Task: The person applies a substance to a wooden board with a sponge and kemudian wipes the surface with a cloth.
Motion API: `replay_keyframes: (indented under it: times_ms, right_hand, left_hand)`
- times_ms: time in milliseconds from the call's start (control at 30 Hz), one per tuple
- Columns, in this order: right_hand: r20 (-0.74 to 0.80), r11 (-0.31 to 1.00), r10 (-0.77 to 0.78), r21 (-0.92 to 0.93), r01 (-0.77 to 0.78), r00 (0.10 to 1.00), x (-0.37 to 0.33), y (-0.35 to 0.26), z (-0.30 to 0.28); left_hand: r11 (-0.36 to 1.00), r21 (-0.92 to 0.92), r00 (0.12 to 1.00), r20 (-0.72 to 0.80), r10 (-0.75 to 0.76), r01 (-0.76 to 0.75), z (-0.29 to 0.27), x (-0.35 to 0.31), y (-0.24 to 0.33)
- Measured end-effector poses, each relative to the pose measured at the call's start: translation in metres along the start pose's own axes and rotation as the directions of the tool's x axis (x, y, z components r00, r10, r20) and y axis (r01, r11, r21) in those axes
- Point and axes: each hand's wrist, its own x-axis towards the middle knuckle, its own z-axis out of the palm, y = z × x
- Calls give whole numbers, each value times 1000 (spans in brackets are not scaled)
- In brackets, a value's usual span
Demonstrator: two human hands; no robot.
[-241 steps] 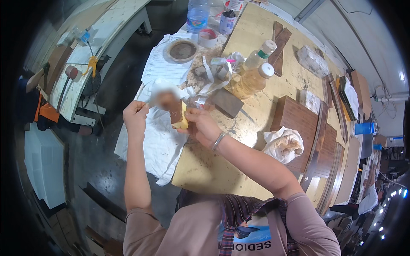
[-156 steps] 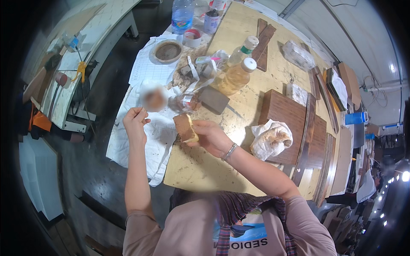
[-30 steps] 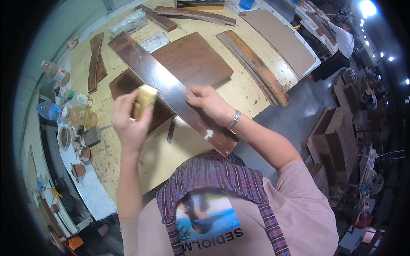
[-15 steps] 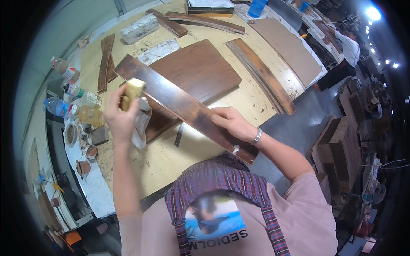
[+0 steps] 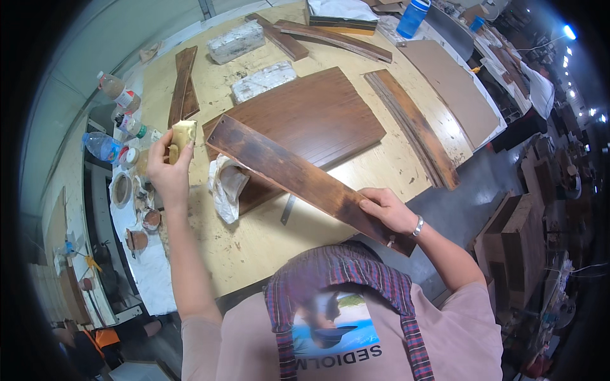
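Plank (image 5: 298,178): A long, dark-brown board is held aslant over the table (image 5: 251,251), one end aimed toward the far left corner, the other carried past the near edge. The bright sheen of half a second ago is gone from its face; dark, patchy blotches are shown instead, and a change of tilt is suggested.
Yellow block (image 5: 183,133): Held off the plank's left end, with a visible gap where the two were overlapped in view a moment earlier. Contact is judged to be absent for now, and the plank's face is left uncovered.
Left hand (image 5: 168,166): The block is pinched between thumb and fingers, toward the table's left edge.
Right hand (image 5: 392,213): The plank is grasped close to its lower end, thumb laid over the face, by the near edge.
Panel (image 5: 333,117): Spread across the table's middle, partly covered in view by the plank; whether the two are touching cannot be told.
White cloth (image 5: 227,190): Crumpled beside the panel's left end, more fully exposed than half a second ago.
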Motion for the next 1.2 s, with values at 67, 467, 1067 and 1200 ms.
replay_keyframes:
  times_ms: [67, 467, 1067, 1200]
  right_hand:
    - [-7, 1000, 7, 16, -7, 1000, 0, 6, -1]
    - [-70, 1000, 1, 3, -1, 998, 11, 2, -1]
    - [64, 994, -35, -102, 41, 997, -5, 4, -15]
    - [48, 991, -27, -133, 33, 998, -10, 6, -19]
  left_hand:
    - [1000, -25, 999, 53, -8, 10, 0, -9, 13]
    - [981, -156, 971, 191, 143, -114, 19, -54, 36]
    - [976, -164, 901, 388, 195, -141, -30, 19, 21]
    - [966, -215, 882, 416, 222, -142, -28, 16, 27]
